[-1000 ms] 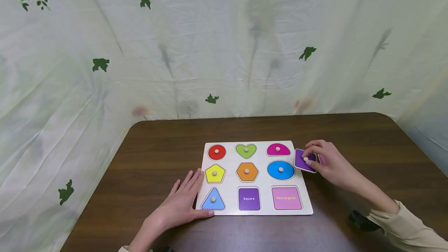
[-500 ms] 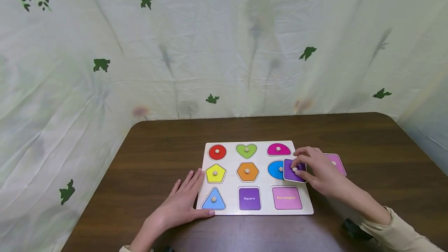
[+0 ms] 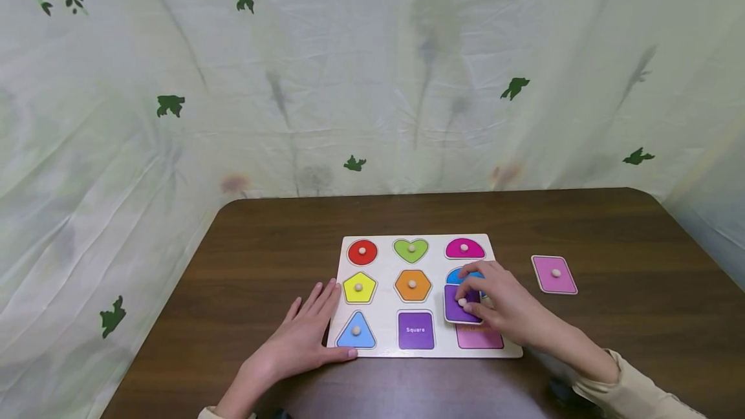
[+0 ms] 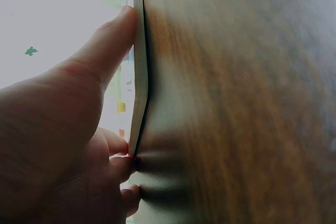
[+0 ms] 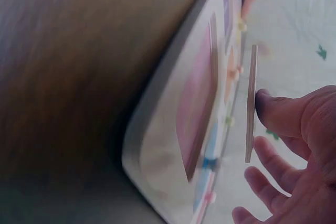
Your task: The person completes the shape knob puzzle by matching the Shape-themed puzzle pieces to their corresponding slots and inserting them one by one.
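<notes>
My right hand (image 3: 506, 302) pinches the knob of a purple square puzzle piece (image 3: 454, 308). In the right wrist view the piece (image 5: 252, 103) is edge-on, held clear above the white puzzle board (image 5: 157, 156). From the head view it covers parts of the blue oval piece (image 3: 456, 275) and the pink "Rectangular" recess (image 3: 480, 337). Left of that lies the purple "Square" recess (image 3: 416, 341). My left hand (image 3: 308, 328) rests at the board's left edge, fingers straight, its thumb (image 4: 113, 40) against the near edge in the left wrist view.
A pink knobbed piece (image 3: 555, 277) lies on the brown table (image 3: 611, 231) right of the board. Red circle (image 3: 358, 256), green heart, magenta half-circle, yellow pentagon, orange hexagon and blue triangle (image 3: 359, 340) pieces sit in the board. A patterned curtain (image 3: 378, 83) hangs behind the table.
My right hand has carried the purple square piece left and nearer, from beside the board to over it. The pink piece on the table has come into full view. My left hand stays put.
</notes>
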`<state>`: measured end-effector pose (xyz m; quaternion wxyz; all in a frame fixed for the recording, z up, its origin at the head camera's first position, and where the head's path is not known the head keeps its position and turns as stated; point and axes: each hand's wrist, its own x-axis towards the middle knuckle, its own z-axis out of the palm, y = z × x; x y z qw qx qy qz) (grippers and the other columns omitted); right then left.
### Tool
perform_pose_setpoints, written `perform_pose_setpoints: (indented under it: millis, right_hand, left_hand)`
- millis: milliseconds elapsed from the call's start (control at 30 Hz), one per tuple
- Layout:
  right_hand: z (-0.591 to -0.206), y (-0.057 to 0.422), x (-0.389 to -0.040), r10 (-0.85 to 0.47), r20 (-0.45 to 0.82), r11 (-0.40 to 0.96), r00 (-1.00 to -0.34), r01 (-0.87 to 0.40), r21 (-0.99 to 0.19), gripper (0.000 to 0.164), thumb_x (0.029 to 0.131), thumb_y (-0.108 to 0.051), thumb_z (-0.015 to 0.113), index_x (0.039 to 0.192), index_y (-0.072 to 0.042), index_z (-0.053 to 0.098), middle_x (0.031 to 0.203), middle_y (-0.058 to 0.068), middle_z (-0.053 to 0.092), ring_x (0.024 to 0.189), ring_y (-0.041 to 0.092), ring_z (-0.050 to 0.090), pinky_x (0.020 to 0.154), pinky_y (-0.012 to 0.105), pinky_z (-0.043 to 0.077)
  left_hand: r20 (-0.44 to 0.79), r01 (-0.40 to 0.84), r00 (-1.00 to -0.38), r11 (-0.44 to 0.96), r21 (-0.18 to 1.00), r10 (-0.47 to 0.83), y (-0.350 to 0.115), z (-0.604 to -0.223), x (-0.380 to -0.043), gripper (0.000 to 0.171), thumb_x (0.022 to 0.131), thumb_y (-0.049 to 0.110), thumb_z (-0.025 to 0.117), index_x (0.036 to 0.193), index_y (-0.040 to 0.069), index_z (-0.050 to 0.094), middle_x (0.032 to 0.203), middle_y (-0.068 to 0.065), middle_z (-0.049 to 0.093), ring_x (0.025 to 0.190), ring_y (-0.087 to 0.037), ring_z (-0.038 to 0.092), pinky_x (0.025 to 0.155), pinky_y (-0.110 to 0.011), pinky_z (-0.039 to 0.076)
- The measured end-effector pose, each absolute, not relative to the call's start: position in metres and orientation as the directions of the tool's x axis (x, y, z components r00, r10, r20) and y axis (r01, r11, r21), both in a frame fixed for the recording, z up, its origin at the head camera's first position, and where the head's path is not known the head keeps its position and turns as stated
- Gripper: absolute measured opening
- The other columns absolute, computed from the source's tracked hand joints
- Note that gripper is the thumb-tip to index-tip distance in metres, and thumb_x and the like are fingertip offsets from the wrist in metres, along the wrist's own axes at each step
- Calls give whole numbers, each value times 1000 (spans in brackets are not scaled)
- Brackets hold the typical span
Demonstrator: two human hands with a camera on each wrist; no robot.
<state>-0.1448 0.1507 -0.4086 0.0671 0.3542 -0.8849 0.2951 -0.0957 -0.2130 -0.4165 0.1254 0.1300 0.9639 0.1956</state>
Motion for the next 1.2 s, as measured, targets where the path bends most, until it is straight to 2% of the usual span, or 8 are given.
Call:
perform_pose_setpoints:
  millis: [233, 433, 633, 867, 1200]
  right_hand:
    - [-415, 134, -142, -634, 286, 551, -719, -679, -485, 20, 82, -11, 79, 88, -26, 67, 115, -2, 57, 115, 20, 47, 98, 45, 39]
    - [-419, 122, -138, -665, 302, 500, -683, -708, -499, 23, 83, -11, 79, 87, -29, 65, 115, -5, 57, 112, 18, 46, 91, 41, 40]
    - [-420, 110, -136, -692, 340, 457, -637, -751, -477, 23, 79, -9, 81, 88, -26, 68, 112, -3, 61, 110, 18, 50, 89, 44, 40]
    - [-420, 94, -136, -716, 292, 468, -634, -746, -473, 17, 81, -13, 82, 86, -24, 70, 115, -3, 61, 116, 18, 49, 94, 44, 41]
    - [-418, 80, -138, -722, 164, 537, -673, -693, -480, 13, 81, -20, 81, 89, -25, 73, 119, -2, 59, 118, 16, 47, 97, 42, 41]
  left_hand:
    - [-189, 202, -937, 897, 393, 294, -213, -418, -96, 115, 73, 71, 70, 157, 9, 22, 163, -6, 17, 149, -32, 9, 114, -62, 9]
    - [-189, 203, -935, 892, 404, 298, -212, -417, -96, 115, 73, 70, 71, 157, 8, 22, 163, -7, 18, 149, -33, 9, 114, -62, 9]
    - [-176, 216, -935, 888, 406, 308, -213, -417, -96, 115, 73, 72, 69, 157, 8, 22, 163, -7, 17, 149, -32, 9, 114, -62, 9]
    - [-172, 218, -936, 889, 404, 308, -214, -418, -95, 115, 74, 73, 68, 157, 8, 22, 163, -6, 17, 149, -31, 9, 114, -62, 9]
    - [-166, 224, -937, 891, 396, 309, -215, -419, -96, 115, 74, 72, 68, 157, 8, 23, 163, -7, 17, 149, -32, 9, 114, -62, 10]
